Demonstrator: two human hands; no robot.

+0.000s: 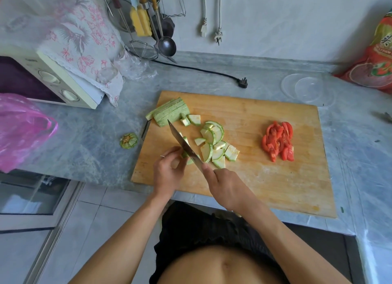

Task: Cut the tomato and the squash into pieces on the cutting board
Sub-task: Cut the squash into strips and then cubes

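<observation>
Gripping the knife point(184, 145), the right hand point(224, 188) has its fingers wrapped round the handle, which the hand hides, forefinger laid up against the blade; blade runs diagonally up-left over the near-left part of the cutting board point(265, 177). Left hand point(168, 169) sits just left of the blade, fingers curled down onto a small squash piece point(189, 161) – pinning it against the board, piece mostly hidden by fingers and blade. Ring on one left finger.

Squash elsewhere: a stack of long uncut slabs point(169, 112) at the board's far-left corner, one end poking past the edge; loose cut squash pieces point(214, 143) – half-rounds and wedges – scattered right of the blade, mid-left of the board. Tomato pieces point(278, 141) piled right of centre on the board, well apart from the squash. Cut-off squash stem end point(128, 140) lies on the grey counter point(84, 139) just left of the board.

Around: pink plastic bag point(23, 128) at the left edge, cream microwave point(53, 80) behind it with a floral cloth point(84, 39) draped over the top, crumpled clear plastic point(135, 68) beside that. Black cord with plug point(243, 82) lies on the counter behind the board. Clear plastic container point(307, 90) just off the far-right corner of the board, red printed bag point(375, 56) behind it. Ladle point(167, 46), wire skimmer point(141, 50) and yellow sponge brush point(140, 21) hang on the wall; two white plugs point(210, 32) dangle further right
</observation>
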